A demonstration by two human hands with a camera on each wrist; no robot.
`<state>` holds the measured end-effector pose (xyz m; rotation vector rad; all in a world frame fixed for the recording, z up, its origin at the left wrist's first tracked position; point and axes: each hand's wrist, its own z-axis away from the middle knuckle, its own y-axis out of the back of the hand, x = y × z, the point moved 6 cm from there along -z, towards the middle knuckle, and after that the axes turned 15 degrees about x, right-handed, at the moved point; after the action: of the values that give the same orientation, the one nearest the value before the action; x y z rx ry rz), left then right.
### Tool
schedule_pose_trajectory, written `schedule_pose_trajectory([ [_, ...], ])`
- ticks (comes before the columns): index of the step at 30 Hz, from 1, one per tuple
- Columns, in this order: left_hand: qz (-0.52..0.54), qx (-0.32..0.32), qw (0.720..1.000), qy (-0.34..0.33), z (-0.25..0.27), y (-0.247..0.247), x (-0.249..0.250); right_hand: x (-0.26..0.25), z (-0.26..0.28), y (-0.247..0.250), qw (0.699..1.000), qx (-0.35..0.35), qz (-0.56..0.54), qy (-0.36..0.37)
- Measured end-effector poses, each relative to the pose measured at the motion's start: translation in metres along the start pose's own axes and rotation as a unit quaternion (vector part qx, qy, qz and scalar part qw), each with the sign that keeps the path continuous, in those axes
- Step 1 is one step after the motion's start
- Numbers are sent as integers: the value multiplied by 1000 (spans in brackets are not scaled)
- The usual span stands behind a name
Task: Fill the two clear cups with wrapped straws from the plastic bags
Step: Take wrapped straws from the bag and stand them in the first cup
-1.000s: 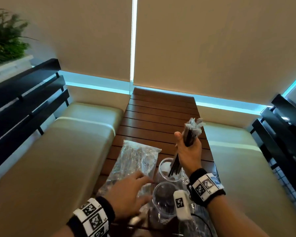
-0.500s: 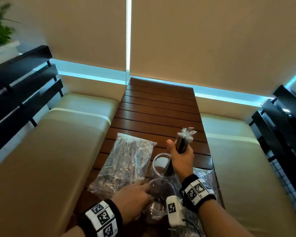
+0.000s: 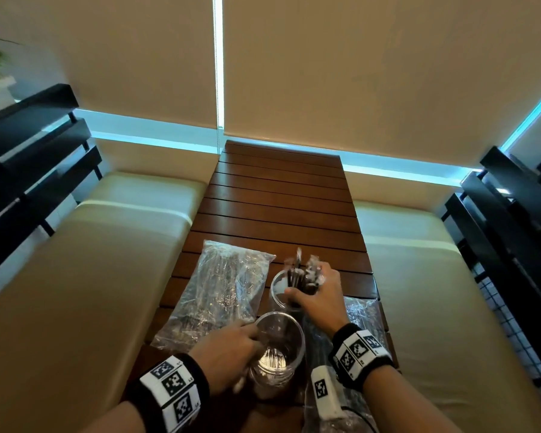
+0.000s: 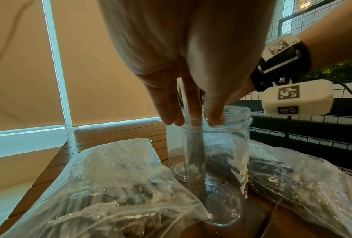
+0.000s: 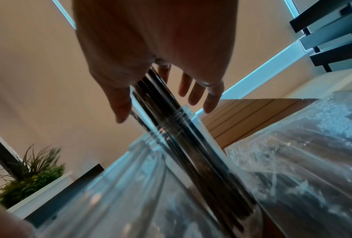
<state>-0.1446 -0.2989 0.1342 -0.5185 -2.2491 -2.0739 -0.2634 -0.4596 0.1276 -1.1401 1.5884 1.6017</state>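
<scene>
Two clear cups stand near the front of the slatted wooden table. The far cup holds a bundle of dark wrapped straws that leans to one side. My right hand hovers over that bundle, fingers straight and spread, thumb beside the straws. The near cup looks empty. My left hand pinches its rim from above. One plastic bag of straws lies left of the cups. Another bag lies right, partly under my right wrist.
Beige bench cushions flank the narrow table, with black slatted backrests behind them. Closed blinds fill the far wall. A green plant stands at the left. The table's far half is bare wood.
My right hand lowered the straw bundle into the far cup and spread its fingers. My left hand came off the left bag and took the near cup's rim.
</scene>
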Motion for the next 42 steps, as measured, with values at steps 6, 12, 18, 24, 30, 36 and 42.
schedule_pose_trajectory([
  [6,-23,-4,1000,-3,-2,6,9,-56,1,18,969,115,93,200],
  [12,-37,-4,999,-7,-1,6,12,-53,-8,-19,910,-58,352,210],
  [18,22,92,995,15,10,18,1,-87,5,2,900,99,299,302],
  [24,-16,108,971,211,27,17,-74,-137,63,-60,875,-89,234,414],
  [30,-119,-29,953,277,66,-32,-127,-98,101,-128,839,-290,366,279],
  [36,-140,35,948,284,73,-43,-137,-77,114,-150,811,-325,408,265],
  [42,11,165,918,361,61,-2,-149,-88,128,-166,811,-322,384,301],
])
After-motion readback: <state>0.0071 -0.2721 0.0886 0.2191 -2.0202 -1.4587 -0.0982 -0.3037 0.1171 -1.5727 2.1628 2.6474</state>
